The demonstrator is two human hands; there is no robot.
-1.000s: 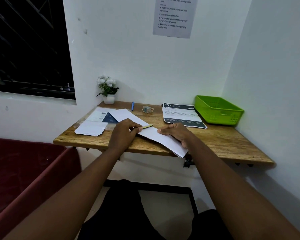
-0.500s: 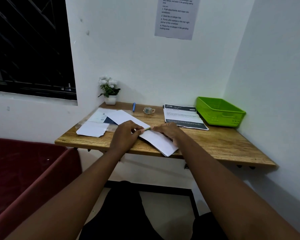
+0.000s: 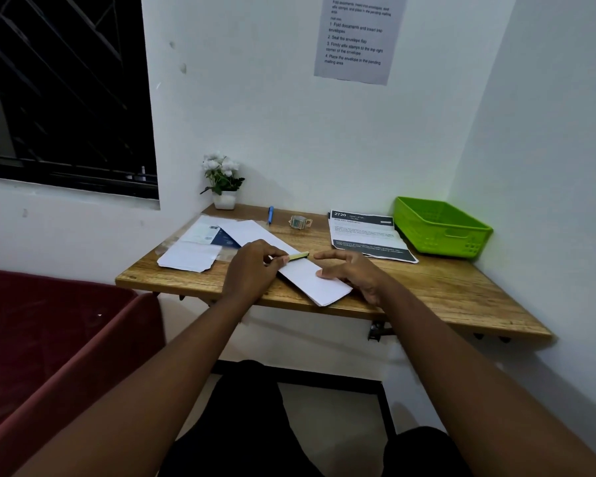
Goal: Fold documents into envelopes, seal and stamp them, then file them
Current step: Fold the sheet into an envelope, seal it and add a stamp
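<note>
Left hand pinches a small yellow stick over the white envelope at desk centre. Right hand, fingers spread, presses the envelope. Green basket at 2 o'clock.

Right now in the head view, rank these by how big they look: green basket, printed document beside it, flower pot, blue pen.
1. Printed document and green basket: too alike in apparent size to rank.
2. Flower pot, counting its flowers.
3. Blue pen, smallest.
</note>
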